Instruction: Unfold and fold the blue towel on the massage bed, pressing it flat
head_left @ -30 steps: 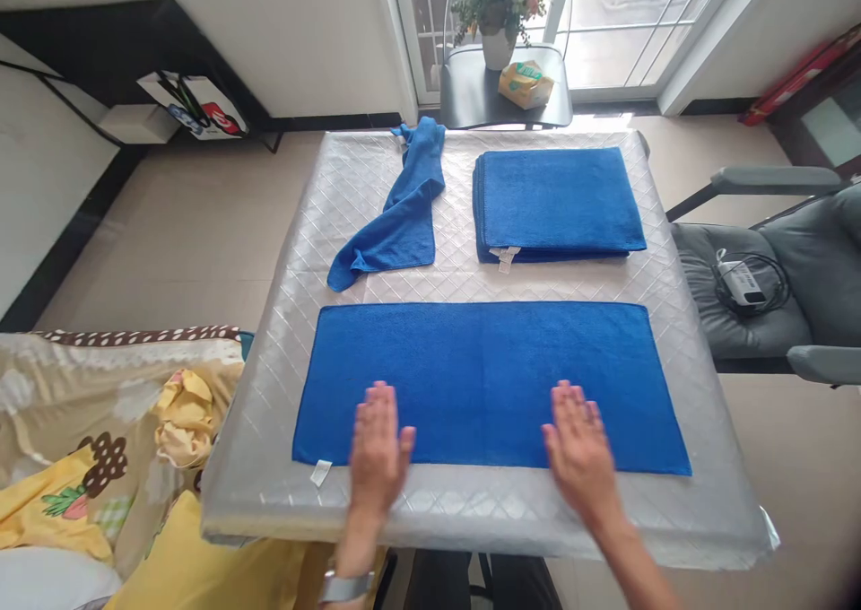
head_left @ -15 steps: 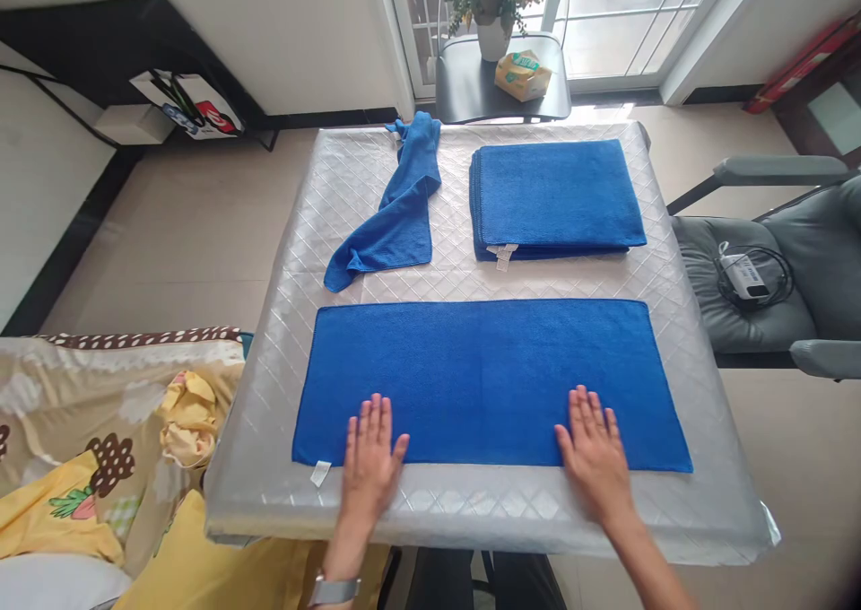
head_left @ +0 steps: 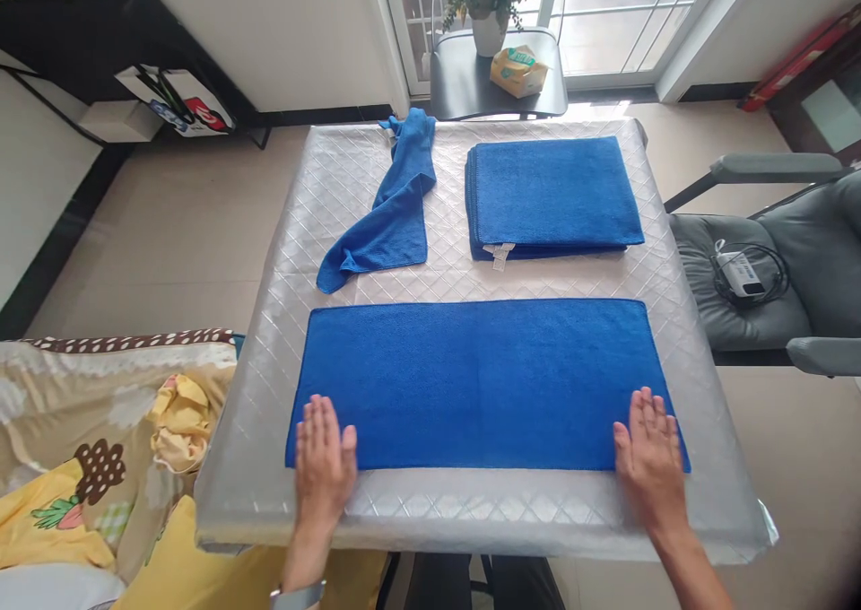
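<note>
A long blue towel lies spread flat across the near part of the table, which has a silvery quilted cover. My left hand rests flat and open on the towel's near left corner. Flat and open too, my right hand presses on its near right corner. Behind the towel, a stack of folded blue towels sits at the far right. A crumpled blue towel lies at the far left.
A grey armchair with a cabled device on its seat stands right of the table. A black side table with a potted plant and a yellow packet is beyond the far edge. Patterned bedding lies at the near left.
Both hands have slid outward along the towel's near edge, the left one to the left corner, the right one to the right corner. The towel stays flat.
</note>
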`<state>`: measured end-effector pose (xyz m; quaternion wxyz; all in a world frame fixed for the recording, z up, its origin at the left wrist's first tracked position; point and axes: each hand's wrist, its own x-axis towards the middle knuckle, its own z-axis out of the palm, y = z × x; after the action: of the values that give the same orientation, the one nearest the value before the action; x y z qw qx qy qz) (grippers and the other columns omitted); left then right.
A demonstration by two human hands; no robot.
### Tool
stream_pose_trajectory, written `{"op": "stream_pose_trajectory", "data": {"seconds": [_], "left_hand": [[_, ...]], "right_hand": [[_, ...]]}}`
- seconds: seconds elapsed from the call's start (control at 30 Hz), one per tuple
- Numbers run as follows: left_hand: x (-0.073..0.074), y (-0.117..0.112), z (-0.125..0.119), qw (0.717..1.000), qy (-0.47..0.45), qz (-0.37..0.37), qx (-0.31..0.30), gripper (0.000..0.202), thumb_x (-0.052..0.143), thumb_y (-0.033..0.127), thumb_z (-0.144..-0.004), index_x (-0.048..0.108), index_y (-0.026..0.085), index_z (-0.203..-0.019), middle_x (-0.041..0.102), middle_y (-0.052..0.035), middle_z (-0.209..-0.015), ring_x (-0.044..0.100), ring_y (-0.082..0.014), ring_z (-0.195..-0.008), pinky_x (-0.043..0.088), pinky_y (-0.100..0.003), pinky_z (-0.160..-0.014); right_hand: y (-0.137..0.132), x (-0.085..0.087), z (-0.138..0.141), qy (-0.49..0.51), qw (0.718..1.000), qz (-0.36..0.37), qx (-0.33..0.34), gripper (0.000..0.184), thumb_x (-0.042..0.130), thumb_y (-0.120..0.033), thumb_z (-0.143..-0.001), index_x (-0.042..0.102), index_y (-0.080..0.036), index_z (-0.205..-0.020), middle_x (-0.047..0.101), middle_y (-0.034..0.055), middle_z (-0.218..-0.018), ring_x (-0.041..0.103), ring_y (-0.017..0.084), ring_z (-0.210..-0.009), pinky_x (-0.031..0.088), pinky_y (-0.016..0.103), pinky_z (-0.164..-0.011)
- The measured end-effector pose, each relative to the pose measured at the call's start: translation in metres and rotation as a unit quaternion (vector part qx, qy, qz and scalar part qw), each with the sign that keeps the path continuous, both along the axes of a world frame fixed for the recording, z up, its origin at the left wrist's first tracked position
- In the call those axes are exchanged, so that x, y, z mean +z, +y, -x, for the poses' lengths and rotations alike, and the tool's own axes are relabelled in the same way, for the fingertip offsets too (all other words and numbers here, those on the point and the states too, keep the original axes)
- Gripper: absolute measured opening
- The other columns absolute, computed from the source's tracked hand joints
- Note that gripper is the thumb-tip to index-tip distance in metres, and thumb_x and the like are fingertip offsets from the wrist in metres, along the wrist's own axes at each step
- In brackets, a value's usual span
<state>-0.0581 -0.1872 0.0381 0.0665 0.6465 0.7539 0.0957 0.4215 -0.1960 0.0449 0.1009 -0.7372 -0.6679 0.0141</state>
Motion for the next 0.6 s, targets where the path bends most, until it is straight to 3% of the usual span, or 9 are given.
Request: {"op": "stream_pose_trajectory", "data": {"seconds": [0.17, 0.23, 0.3, 0.43, 0.5, 0.6], "left_hand": [[0.006, 0.024, -0.132, 0.98, -0.036, -0.011, -0.197, 0.071, 0.034, 0.036, -0.105, -0.001, 0.019, -0.165, 0.023, -0.0122, -0.169, 0.021, -0.0245, -0.157, 0.024, -0.048, -0.129], [0.004, 0.039, -0.168, 0.969, -0.048, -0.022, -0.241, 0.073, 0.032, 0.042, -0.106, -0.002, 0.016, -0.164, 0.025, -0.0129, -0.169, 0.022, -0.0238, -0.157, 0.027, -0.046, -0.128], [0.001, 0.052, -0.182, 0.972, -0.042, -0.019, -0.232, 0.074, 0.03, 0.048, -0.106, -0.002, 0.013, -0.164, 0.025, -0.0143, -0.168, 0.022, -0.0252, -0.157, 0.027, -0.047, -0.127], [-0.009, 0.06, -0.162, 0.979, -0.004, 0.007, -0.203, 0.079, 0.031, 0.057, -0.104, 0.004, 0.013, -0.164, 0.025, -0.0148, -0.168, 0.024, -0.028, -0.156, 0.024, -0.051, -0.128], [-0.012, 0.056, -0.136, 0.982, 0.008, 0.012, -0.19, 0.079, 0.03, 0.059, -0.103, 0.005, 0.014, -0.164, 0.025, -0.014, -0.168, 0.023, -0.0282, -0.157, 0.022, -0.051, -0.128], [-0.015, 0.044, -0.082, 0.992, 0.017, 0.013, -0.126, 0.076, 0.026, 0.059, -0.104, 0.006, 0.016, -0.164, 0.022, -0.0139, -0.17, 0.02, -0.0286, -0.158, 0.019, -0.054, -0.129]], "right_hand": [[0.03, 0.007, 0.12, 0.058, 0.987, -0.008, 0.152, 0.072, 0.037, -0.025, -0.105, -0.002, -0.018, -0.165, 0.026, 0.0107, -0.168, 0.023, 0.026, -0.156, 0.023, 0.049, -0.127], [0.046, 0.003, 0.153, 0.065, 0.98, 0.004, 0.189, 0.071, 0.035, -0.024, -0.105, -0.004, -0.017, -0.165, 0.028, 0.0107, -0.167, 0.023, 0.025, -0.157, 0.023, 0.048, -0.127], [0.061, -0.004, 0.169, 0.059, 0.983, 0.006, 0.174, 0.072, 0.034, -0.026, -0.106, -0.006, -0.016, -0.164, 0.029, 0.0122, -0.167, 0.022, 0.027, -0.157, 0.024, 0.048, -0.125], [0.075, -0.016, 0.155, 0.029, 0.991, 0.008, 0.129, 0.074, 0.036, -0.031, -0.107, -0.009, -0.015, -0.164, 0.03, 0.0139, -0.166, 0.025, 0.029, -0.156, 0.022, 0.05, -0.125], [0.073, -0.018, 0.134, 0.014, 0.992, 0.012, 0.128, 0.073, 0.036, -0.031, -0.107, -0.008, -0.016, -0.164, 0.03, 0.0135, -0.167, 0.025, 0.028, -0.156, 0.022, 0.05, -0.125], [0.065, -0.019, 0.089, -0.016, 0.994, 0.018, 0.102, 0.072, 0.034, -0.031, -0.107, -0.006, -0.016, -0.165, 0.03, 0.0154, -0.167, 0.022, 0.029, -0.156, 0.023, 0.052, -0.125]]}}
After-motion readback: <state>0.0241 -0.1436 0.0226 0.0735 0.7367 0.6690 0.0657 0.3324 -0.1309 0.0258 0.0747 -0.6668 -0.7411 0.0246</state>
